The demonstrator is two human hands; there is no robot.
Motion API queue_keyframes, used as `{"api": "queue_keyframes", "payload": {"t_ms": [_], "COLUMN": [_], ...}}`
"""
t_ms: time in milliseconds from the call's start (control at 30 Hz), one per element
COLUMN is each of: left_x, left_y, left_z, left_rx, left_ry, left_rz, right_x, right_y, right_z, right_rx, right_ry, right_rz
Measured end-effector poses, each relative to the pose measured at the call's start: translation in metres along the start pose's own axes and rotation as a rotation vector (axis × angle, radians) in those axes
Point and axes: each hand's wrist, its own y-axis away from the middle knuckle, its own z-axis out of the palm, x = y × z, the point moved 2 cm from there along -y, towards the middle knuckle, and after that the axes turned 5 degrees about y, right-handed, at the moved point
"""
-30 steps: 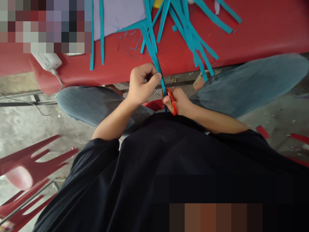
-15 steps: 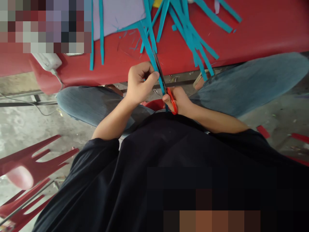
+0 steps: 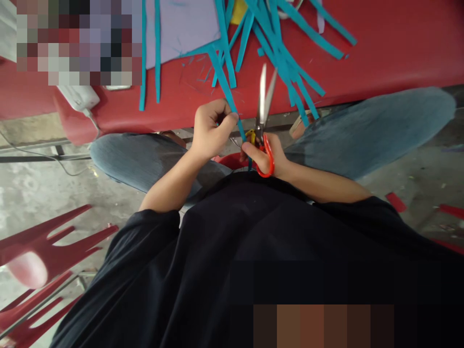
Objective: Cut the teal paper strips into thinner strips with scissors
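Note:
My left hand (image 3: pixel 214 124) pinches a long teal strip (image 3: pixel 225 86) between thumb and curled fingers. One end of that strip reaches up onto the red table; the other hangs down past my right hand toward my lap. My right hand (image 3: pixel 268 153) is closed around the red handles of a pair of scissors (image 3: pixel 262 104). The blades point up, slightly parted, to the right of the strip and apart from it. The right thumb lies close to the strip; whether it presses on it I cannot tell.
Several loose teal strips (image 3: pixel 279 53) lie on the red table (image 3: pixel 395 43), beside a pale lilac sheet (image 3: pixel 184 24). A white power strip (image 3: pixel 78 96) with a cable sits at the left edge. Red plastic chairs (image 3: pixel 68 232) stand at lower left. My knees are under the table edge.
The scissors have swung away from the strip to the right, and their blades have parted. My left hand keeps its pinch on the strip, nearly in the same place.

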Motion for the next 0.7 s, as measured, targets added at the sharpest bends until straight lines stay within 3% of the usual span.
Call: {"api": "queue_keyframes", "payload": {"t_ms": [100,233,367,700], "left_x": [0.004,0.008,0.007,0.016], "left_y": [-0.002,-0.005,-0.006,-0.01], "left_z": [0.0,0.0,-0.001,-0.01], "left_rx": [-0.021,-0.051,0.001,0.101], "left_ry": [0.021,0.034,0.036,-0.063], "left_rz": [0.021,0.034,0.026,0.013], "right_x": [-0.004,-0.003,-0.001,-0.006], "right_y": [0.001,0.002,0.002,-0.004], "right_z": [0.0,-0.001,0.001,-0.009], "right_rx": [0.075,0.077,0.061,0.001], "right_ry": [-0.061,-0.117,-0.144,0.138], "right_rz": [-0.037,-0.073,-0.063,-0.117]}}
